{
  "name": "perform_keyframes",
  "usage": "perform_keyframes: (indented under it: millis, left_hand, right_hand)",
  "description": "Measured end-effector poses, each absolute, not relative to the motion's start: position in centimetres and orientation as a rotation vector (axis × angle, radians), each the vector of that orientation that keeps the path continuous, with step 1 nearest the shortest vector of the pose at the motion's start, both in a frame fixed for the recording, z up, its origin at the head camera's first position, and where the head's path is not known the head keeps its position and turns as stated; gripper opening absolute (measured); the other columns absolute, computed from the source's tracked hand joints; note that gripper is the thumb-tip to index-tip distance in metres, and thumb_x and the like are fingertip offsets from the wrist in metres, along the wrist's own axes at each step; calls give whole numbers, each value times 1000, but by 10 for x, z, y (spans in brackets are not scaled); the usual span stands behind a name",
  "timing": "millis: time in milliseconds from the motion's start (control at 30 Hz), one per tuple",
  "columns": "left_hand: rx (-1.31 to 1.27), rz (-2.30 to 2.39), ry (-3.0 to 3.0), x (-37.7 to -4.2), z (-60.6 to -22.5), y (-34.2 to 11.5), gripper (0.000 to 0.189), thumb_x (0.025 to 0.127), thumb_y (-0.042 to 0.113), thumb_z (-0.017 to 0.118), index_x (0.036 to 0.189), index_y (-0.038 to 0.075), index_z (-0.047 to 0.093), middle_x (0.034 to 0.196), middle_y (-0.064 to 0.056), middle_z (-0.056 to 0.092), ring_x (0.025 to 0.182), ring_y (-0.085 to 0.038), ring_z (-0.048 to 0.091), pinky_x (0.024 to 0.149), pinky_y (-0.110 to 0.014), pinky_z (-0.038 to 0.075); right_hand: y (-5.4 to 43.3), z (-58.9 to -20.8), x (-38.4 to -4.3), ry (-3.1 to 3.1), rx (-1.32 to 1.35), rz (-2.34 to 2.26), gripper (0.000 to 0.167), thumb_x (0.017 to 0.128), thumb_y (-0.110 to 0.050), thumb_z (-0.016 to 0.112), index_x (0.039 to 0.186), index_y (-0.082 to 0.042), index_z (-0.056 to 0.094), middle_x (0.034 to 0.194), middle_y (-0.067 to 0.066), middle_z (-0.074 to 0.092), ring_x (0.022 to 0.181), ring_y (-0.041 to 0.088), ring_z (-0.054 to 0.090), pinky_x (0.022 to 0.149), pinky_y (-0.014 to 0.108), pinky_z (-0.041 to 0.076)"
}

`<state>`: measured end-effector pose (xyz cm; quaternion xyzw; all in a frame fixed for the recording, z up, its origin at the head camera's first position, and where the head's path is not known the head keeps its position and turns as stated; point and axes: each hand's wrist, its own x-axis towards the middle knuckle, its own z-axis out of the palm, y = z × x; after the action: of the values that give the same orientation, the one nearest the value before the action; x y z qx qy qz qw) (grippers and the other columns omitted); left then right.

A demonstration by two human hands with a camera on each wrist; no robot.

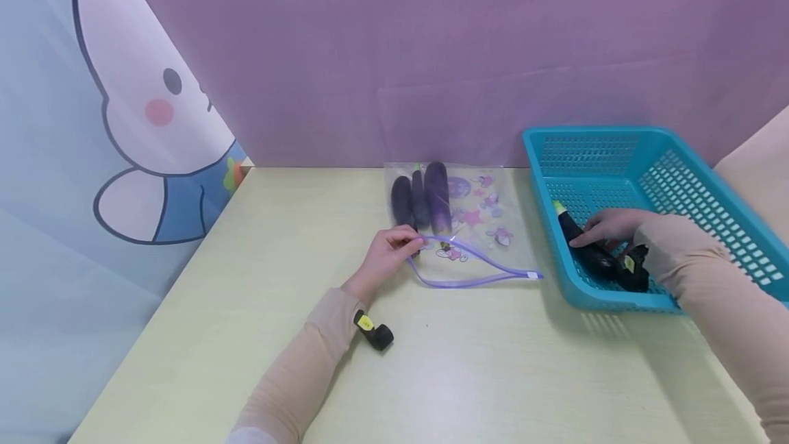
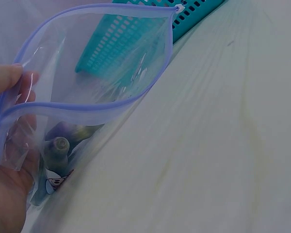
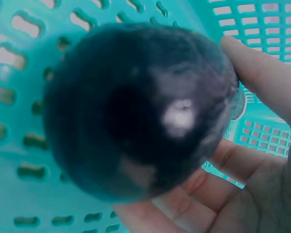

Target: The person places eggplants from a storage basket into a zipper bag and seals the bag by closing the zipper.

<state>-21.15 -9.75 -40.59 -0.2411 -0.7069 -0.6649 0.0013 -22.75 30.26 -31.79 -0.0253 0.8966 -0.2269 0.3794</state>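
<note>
My left hand (image 1: pixel 385 255) pinches the corner of a clear zip bag (image 1: pixel 514 225) at its purple zip edge. In the left wrist view the mouth of the bag (image 2: pixel 131 99) gapes wide. Three dark eggplants, one of them a broad purple eggplant (image 1: pixel 438 197), lie side by side in the bag's left part. Inside the teal basket, my right hand (image 1: pixel 619 225) grips another eggplant (image 1: pixel 596 262) with a pale green stem end. The right wrist view shows thumb and fingers around this glossy eggplant (image 3: pixel 136 111), its rounded end facing the camera.
The teal plastic basket (image 1: pixel 616 301) with pierced walls stands at the right of the pale wooden table (image 1: pixel 468 375). A purple cloth (image 1: pixel 394 53) hangs behind the table, and a blue cartoon-printed cloth (image 1: pixel 37 279) at the left.
</note>
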Motion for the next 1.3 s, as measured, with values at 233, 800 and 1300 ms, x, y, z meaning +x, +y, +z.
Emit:
perform_keyframes:
  millis: [233,800,1300]
  left_hand:
    - [-777,-2082,-2211,-212,-405,-98,13,86,-7,60,91,-19,64,77,8,59,69,-3,52,64,-15,44]
    - [-786,-2062,-2207,-211,-404,-97,12,85,-8,60,91,-18,64,77,7,60,70,-2,52,65,-15,45]
    - [-762,-2070,-2221,-209,-403,-98,12,86,-9,60,91,-18,64,77,5,59,69,-2,51,64,-15,43]
  right_hand:
    - [302,-318,-227,2277,-59,-589,87,91,-44,55,135,22,20,131,45,32,118,56,42,78,46,54]
    - [303,-317,-227,2245,-37,-673,80,94,-38,52,135,21,16,128,45,34,113,53,46,81,47,53]
    - [305,-313,-226,2309,-15,-703,78,95,-38,49,136,20,17,136,44,22,118,57,38,80,46,54]
